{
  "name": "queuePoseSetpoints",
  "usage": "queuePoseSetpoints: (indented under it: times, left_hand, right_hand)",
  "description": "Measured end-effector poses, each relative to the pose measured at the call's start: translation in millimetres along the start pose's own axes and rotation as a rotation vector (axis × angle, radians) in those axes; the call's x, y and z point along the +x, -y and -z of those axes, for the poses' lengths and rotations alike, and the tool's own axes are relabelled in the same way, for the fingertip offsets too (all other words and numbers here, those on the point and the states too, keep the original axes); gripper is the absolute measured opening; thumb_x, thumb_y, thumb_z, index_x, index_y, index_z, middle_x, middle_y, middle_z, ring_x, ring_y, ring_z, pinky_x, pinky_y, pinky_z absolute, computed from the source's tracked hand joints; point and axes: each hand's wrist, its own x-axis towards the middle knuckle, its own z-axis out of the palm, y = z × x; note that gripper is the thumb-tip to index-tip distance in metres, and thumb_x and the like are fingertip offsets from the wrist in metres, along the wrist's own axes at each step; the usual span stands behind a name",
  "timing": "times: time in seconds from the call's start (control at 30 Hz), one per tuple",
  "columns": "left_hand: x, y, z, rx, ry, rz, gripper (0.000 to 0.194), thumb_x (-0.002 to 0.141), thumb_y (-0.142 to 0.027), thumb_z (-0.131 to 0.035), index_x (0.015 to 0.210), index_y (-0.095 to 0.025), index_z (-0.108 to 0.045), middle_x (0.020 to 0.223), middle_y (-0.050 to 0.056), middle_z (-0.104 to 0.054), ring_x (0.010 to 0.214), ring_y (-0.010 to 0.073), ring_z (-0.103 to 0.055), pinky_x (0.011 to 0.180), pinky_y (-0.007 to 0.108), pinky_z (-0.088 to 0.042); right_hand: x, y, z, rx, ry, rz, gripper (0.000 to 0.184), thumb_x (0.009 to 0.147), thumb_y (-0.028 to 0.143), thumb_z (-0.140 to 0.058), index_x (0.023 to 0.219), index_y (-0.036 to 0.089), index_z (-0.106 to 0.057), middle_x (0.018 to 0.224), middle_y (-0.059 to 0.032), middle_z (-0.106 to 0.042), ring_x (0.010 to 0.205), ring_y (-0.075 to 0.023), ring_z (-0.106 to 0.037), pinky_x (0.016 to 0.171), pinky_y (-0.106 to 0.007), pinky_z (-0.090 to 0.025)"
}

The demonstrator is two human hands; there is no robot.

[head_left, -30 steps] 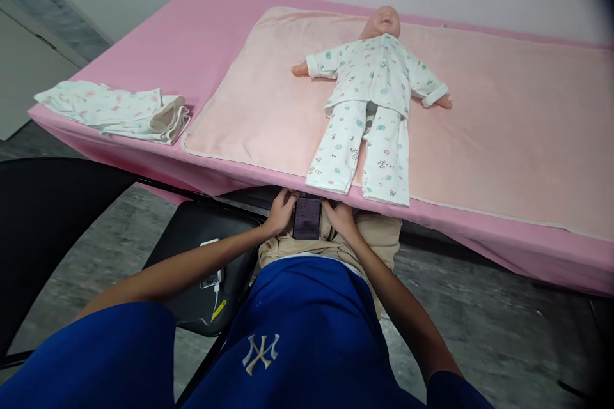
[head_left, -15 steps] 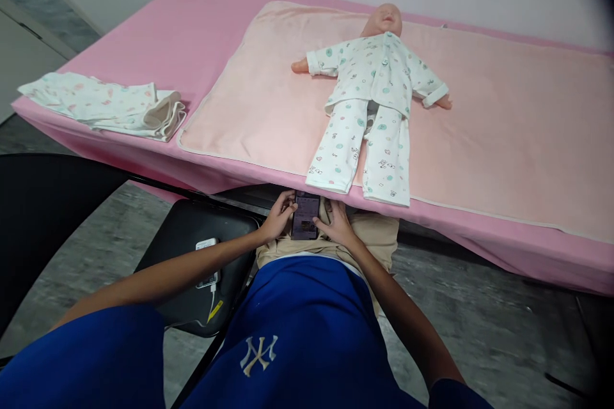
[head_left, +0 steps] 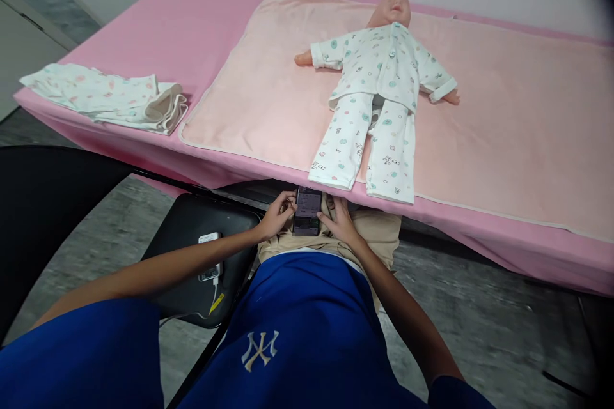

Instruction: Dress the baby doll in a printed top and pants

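Phone [head_left: 307,211], one: dark-cased, screen lit, upright below the near edge of the worktop [head_left: 158,25], lower left of the doll [head_left: 397,7], over the person's tan shorts [head_left: 378,230]. Screen text too small to read.

Left hand [head_left: 275,216]: on the side of the phone away from the doll's trouser legs; fingers narrow, holding the phone's left edge, thumb toward the front.

Right hand [head_left: 340,220]: below the doll's trouser legs; thumb touching the phone's right edge, other fingers extended upward, wide of the thumb.

Doll: face up, arms spread, in a white printed jacket [head_left: 374,64] and matching trousers [head_left: 345,137]. Trouser ends reach the near edge of the worktop.

Blanket, peach [head_left: 503,128]: spread beneath the doll, extending to both its sides.

Folded cloth, white with print [head_left: 105,96]: on the pink-covered worktop, well to the left of the doll, near the front edge.

Chair seat, black [head_left: 177,227]: lower left of the doll. Upon it, a white device [head_left: 210,239], partly hidden by the left forearm, with cable [head_left: 213,291] and yellow tag [head_left: 217,304].

Chair back, black [head_left: 57,204]: farther left of the doll.

Floor, grey [head_left: 480,313]: below and right of the doll.
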Motion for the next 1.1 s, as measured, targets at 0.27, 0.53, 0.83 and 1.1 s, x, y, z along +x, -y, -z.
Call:
queuePoseSetpoints:
  times: [0.27, 0.53, 0.83, 1.1]
  left_hand:
    - [-2, -2, -6.7, -0.013, 0.008, -0.056, 0.047, 0.099, -0.050, -0.074, 0.134, -0.022, -0.060, 0.112, 0.005, -0.068, 0.090, 0.0161, -0.059, 0.088, 0.030, -0.052]
    - [-3, -2, -11.2, 0.030, -0.002, -0.049, 0.057, 0.100, -0.062, -0.074, 0.138, -0.022, -0.057, 0.127, 0.010, -0.068, 0.107, 0.0217, -0.066, 0.098, 0.035, -0.055]
    - [-3, 0, -14.8, 0.031, -0.020, -0.054, 0.059, 0.099, -0.063, -0.075, 0.138, -0.022, -0.057, 0.133, 0.012, -0.069, 0.118, 0.0250, -0.068, 0.103, 0.038, -0.055]
    - [-3, 0, -16.6, 0.018, -0.039, -0.042, 0.059, 0.098, -0.063, -0.076, 0.136, -0.022, -0.057, 0.131, 0.011, -0.069, 0.115, 0.0242, -0.068, 0.100, 0.037, -0.055]
  right_hand:
    - [2, 10, -5, -0.069, -0.036, -0.004, 0.086, 0.088, 0.058, -0.081, 0.159, 0.015, -0.054, 0.149, -0.0245, -0.059, 0.146, -0.0412, -0.055, 0.125, -0.062, -0.050]
    - [2, 14, -5, -0.021, -0.055, -0.016, 0.082, 0.096, 0.064, -0.071, 0.159, 0.015, -0.054, 0.152, -0.0249, -0.056, 0.149, -0.0398, -0.053, 0.127, -0.059, -0.048]
    - [3, 19, -12, -0.080, -0.104, -0.029, 0.098, 0.085, 0.065, -0.085, 0.162, 0.016, -0.049, 0.155, -0.0256, -0.053, 0.151, -0.0423, -0.050, 0.126, -0.061, -0.049]
    - [4, 20, -14, -0.058, -0.110, -0.034, 0.104, 0.080, 0.064, -0.088, 0.161, 0.012, -0.048, 0.153, -0.0272, -0.055, 0.149, -0.0426, -0.051, 0.126, -0.060, -0.049]
